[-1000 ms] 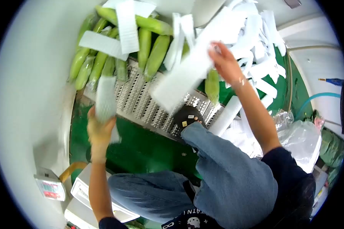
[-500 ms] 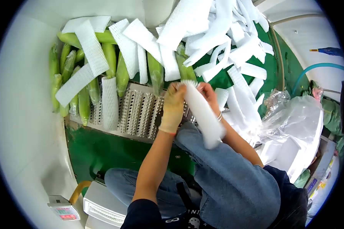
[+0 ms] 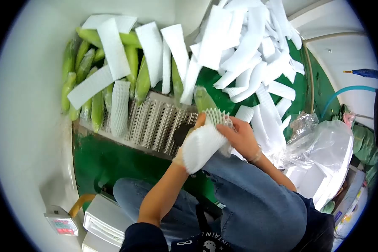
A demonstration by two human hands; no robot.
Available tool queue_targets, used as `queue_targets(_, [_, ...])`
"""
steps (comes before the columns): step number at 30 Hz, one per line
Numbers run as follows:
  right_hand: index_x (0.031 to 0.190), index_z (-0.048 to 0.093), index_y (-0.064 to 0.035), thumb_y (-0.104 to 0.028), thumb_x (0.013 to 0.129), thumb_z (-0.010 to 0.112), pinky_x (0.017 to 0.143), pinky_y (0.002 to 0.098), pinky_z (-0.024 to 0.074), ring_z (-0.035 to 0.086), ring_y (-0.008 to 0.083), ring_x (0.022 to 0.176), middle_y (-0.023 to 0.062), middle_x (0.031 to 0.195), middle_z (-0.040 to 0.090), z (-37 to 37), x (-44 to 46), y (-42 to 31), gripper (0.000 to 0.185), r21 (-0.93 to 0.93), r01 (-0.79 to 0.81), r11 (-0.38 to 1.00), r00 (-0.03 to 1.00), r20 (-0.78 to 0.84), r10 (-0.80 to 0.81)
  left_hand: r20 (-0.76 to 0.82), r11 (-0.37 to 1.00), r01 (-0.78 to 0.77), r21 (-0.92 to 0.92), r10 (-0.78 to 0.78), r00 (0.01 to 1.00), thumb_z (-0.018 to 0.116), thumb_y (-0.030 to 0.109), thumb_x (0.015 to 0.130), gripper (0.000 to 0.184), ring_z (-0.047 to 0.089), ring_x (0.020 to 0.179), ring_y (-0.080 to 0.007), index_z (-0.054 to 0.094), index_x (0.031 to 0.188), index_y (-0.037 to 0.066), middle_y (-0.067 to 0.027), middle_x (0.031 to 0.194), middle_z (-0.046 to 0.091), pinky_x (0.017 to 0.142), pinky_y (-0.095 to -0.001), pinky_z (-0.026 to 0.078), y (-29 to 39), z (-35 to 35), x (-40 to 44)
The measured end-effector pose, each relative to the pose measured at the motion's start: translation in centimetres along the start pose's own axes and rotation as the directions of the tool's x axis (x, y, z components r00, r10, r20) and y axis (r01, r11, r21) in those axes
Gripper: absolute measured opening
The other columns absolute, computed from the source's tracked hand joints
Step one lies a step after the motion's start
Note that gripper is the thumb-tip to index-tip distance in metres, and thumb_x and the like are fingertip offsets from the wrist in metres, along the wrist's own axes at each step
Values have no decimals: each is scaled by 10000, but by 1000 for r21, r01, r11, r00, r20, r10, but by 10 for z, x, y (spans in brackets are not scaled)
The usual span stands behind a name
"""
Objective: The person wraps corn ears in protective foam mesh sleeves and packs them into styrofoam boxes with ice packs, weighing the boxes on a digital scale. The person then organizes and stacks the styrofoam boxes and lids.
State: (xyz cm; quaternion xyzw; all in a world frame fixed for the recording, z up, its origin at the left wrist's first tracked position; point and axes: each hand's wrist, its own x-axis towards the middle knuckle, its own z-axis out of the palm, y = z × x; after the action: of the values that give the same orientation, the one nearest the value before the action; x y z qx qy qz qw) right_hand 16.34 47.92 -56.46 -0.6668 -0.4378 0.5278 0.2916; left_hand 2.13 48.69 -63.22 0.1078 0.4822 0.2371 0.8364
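Observation:
A white foam net sleeve lies over my left hand, whose fingers are closed round the sleeve's stretched mesh end. My right hand pinches the other side of that mesh. The tip of a plastic-wrapped green vegetable shows just above the mesh; whether it is inside the sleeve is hard to tell. More long green vegetables lie at the upper left, some under flat white sleeves. One sleeved piece rests on the perforated metal plate.
A large heap of white foam sleeves covers the upper right. Clear plastic bags and a white box stand at the right. A small scale display and a white stool-like object are at the lower left.
The sleeve between my hands has swung from hanging over my right forearm to lying over my left hand, its end now stretched. The wrapped vegetable's tip has come to the mesh.

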Motion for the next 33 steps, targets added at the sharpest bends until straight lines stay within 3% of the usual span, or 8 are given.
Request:
queue_targets(3, [945,637,32,-243,847,609,580,278,461,562,119,641,28,715,620,1,-4,-21,294,103,-257,961,952,195,234,176,626,-462,628,464,868,438,335,943,403,581,950,-205,465,1218,42,-98,1078,583,790,-312,475,-10,-14,-50])
queue_targets(13, [977,613,63,-161,873,606,517,202,366,473,26,616,-12,704,591,37,35,-33,247,260,-159,952,985,101,137,-323,994,-101,42,109,940,520,121,894,257,580,752,-187,557,1141,62,-60,848,624,663,-304,444,49,0,-67])
queue_targets(17, [851,623,49,-168,865,609,509,212,358,449,33,581,-24,658,569,62,104,-10,218,286,107,952,991,-104,-80,165,-114,-210,971,956,243,621,157,827,199,494,571,-138,617,727,-16,-48,688,606,541,-306,414,64,-35,-17])
queue_targets(23, [982,613,11,-180,879,573,677,334,524,646,202,793,86,951,659,73,181,120,221,246,-267,932,956,189,224,-316,482,-296,824,826,466,550,190,810,198,604,725,-335,582,918,27,-165,789,622,637,-385,479,40,-83,93])
queue_targets(26, [1284,453,-46,-300,935,372,1005,415,392,467,256,1205,126,1304,486,93,227,285,439,875,-452,173,815,484,-320,-629,711,-179,679,691,356,566,335,821,325,612,719,-363,612,824,13,-198,770,629,647,-400,487,54,-52,72])
queue_targets(28, [1330,395,-76,-346,928,349,1053,408,305,366,253,1275,91,1386,398,73,148,140,486,483,-261,836,897,440,26,-666,681,-281,676,728,163,577,351,821,345,621,720,-353,599,785,9,-195,786,632,645,-414,483,51,-46,63])
queue_targets(32, [1015,584,-64,-207,884,485,581,335,465,564,229,669,97,869,620,110,52,43,218,287,-273,918,943,269,197,-171,158,-242,957,985,-32,708,210,739,488,584,886,-287,512,1123,-17,-157,1004,617,800,-366,453,59,-66,-12])
queue_targets(33, [979,574,-58,-201,885,486,557,315,452,540,202,611,84,809,604,119,38,33,193,377,-436,817,871,406,278,-163,263,-298,918,932,323,730,228,713,601,571,942,-257,471,1193,-24,-160,1043,604,841,-340,443,59,-68,-43])
